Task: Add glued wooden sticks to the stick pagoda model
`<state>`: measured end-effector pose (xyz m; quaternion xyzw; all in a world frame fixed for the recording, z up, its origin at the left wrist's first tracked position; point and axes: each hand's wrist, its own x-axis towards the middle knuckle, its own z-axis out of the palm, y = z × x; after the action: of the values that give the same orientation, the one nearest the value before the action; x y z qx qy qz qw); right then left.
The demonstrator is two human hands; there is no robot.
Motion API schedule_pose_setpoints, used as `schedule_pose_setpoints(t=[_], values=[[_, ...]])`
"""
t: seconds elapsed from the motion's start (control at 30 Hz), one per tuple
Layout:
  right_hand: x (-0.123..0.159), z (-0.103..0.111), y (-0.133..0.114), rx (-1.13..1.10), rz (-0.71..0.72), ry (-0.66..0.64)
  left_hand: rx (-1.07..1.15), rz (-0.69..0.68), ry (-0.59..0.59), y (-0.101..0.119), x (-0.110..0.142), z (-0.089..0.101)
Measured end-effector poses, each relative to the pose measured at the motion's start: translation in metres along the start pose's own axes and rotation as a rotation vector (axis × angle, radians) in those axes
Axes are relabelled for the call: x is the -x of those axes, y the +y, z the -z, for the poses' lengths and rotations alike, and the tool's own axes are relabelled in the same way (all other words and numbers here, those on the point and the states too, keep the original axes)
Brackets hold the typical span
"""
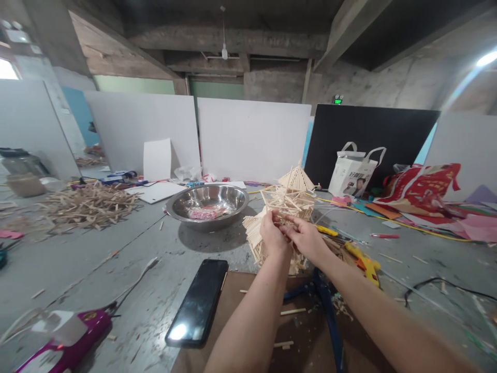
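Observation:
A small tower-like model built of thin wooden sticks (297, 178) stands in front of me, with a pointed roof at its top. My left hand (275, 235) is closed at the model's lower front, its fingertips bent together. Beside it my right hand (306, 238) is closed too, thumb and fingers pinched close to the left fingertips. Whatever lies between the fingers is too small and too covered to name. Blue-handled pliers (328, 316) lie below my wrists on a brown board (243, 290). To the right rests a yellow glue gun (363, 261).
A steel bowl (180, 207) with plastic packets stands left of the model. Near me lie a black phone (198, 305) and a purple power strip (83, 331) with cords. Loose sticks (91, 204) are heaped at left. A white bag (351, 173) stands behind, before upright panels.

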<state>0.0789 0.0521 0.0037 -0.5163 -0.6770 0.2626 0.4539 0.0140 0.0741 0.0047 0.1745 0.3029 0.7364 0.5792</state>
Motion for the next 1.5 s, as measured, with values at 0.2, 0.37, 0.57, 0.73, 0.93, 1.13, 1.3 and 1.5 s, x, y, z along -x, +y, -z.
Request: schedule_pose_setpoints(t=[0.2, 0.37, 0.57, 0.73, 0.93, 1.13, 1.3, 1.5], values=[[0.007, 0.005, -0.001, 0.058, 0.036, 0.002, 0.03, -0.085, -0.091, 0.0, -0.001, 0.0], [0.014, 0.009, 0.0, 0.142, 0.075, 0.027, -0.008, -0.138, -0.08, 0.002, 0.0, -0.001], [0.026, 0.014, 0.0, 0.142, 0.057, -0.016, -0.049, -0.112, -0.094, 0.001, 0.0, 0.0], [0.037, 0.019, 0.005, 0.13, 0.029, 0.01, -0.071, -0.084, -0.114, -0.007, 0.004, 0.002], [0.045, 0.024, 0.016, 0.017, -0.057, 0.034, -0.119, -0.039, -0.146, -0.019, 0.02, 0.002], [0.053, 0.029, 0.028, -0.169, -0.136, 0.093, -0.312, -0.038, -0.284, -0.029, 0.043, 0.014], [0.059, 0.024, 0.039, -0.342, -0.192, 0.158, -0.696, -0.134, -0.431, -0.031, 0.055, 0.046], [0.059, 0.014, 0.041, -0.559, -0.209, 0.155, -1.184, -0.336, -0.647, -0.028, 0.073, 0.078]])
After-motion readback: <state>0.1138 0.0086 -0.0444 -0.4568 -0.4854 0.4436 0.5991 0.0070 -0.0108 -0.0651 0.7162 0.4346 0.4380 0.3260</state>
